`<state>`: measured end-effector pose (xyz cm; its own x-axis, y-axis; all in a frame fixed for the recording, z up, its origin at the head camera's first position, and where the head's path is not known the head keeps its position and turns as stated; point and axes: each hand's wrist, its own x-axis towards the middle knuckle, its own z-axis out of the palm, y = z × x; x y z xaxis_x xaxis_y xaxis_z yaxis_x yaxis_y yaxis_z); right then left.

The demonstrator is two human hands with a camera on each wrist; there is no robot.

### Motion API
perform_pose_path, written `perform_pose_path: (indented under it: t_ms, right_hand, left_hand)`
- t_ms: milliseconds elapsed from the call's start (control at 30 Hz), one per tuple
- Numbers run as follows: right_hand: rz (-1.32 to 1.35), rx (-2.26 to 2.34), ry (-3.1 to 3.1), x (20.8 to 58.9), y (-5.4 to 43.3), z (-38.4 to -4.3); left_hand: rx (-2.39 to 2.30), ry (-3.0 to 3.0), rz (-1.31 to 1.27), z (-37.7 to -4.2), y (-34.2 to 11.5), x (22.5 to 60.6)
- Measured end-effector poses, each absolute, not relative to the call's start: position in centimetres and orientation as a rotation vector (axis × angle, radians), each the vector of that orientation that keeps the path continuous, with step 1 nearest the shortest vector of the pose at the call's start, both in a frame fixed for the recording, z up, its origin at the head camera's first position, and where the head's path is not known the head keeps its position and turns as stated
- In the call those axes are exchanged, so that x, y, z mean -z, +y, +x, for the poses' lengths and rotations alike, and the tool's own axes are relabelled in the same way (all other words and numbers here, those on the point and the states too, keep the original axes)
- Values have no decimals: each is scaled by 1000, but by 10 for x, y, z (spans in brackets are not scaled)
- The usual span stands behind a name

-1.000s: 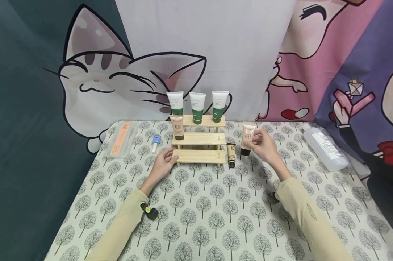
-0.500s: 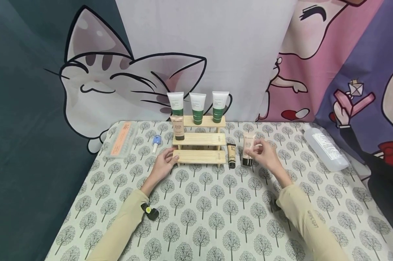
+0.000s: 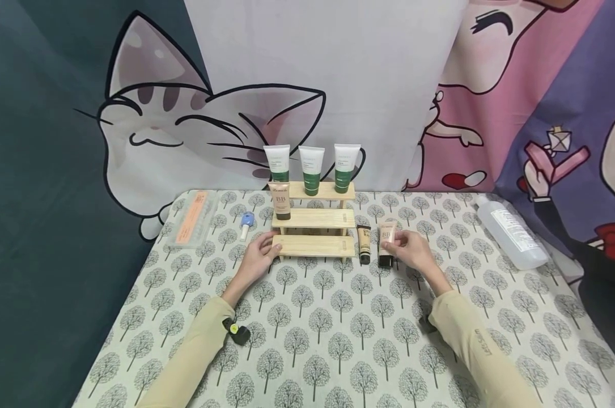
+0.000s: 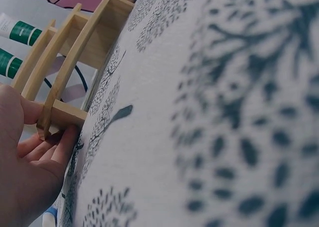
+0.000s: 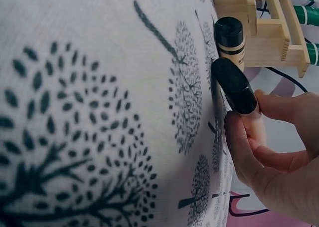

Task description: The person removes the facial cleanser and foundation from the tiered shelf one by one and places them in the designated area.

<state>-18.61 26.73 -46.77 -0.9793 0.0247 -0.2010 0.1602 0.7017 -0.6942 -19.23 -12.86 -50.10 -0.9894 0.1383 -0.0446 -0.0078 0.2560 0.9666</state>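
My right hand (image 3: 411, 249) pinches a pinkish BB cream tube (image 3: 387, 238) with a black cap, low over the cloth right of the shelf. In the right wrist view its black cap (image 5: 235, 86) shows between thumb and fingers. Just left of it lies a gold tube (image 3: 364, 243) with a black cap. My left hand (image 3: 258, 255) grips the left end of the lowest step of a three-step wooden shelf (image 3: 314, 246); the left wrist view shows thumb above and fingers below the board (image 4: 70, 112). Another BB cream tube (image 3: 281, 201) stands on the middle step.
Three white and green tubes (image 3: 312, 170) stand on the top step. Left of the shelf are a blue and white small item (image 3: 246, 224) and a clear case with an orange strip (image 3: 192, 218). A clear bottle (image 3: 511, 232) lies at the right.
My right hand has brought the BB cream tube down and toward me, beside the gold tube. The left hand has stayed on the shelf.
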Motion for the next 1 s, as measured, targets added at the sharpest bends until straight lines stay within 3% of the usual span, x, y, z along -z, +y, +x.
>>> perform_pose_path:
  t_ms: [467, 1000]
  right_hand:
    - [69, 904, 2945, 452, 260, -181]
    - [-167, 1040, 2844, 380, 178, -207]
  left_hand:
    - [-1828, 2395, 131, -193, -130, 503]
    - [-1856, 2394, 108, -192, -130, 504]
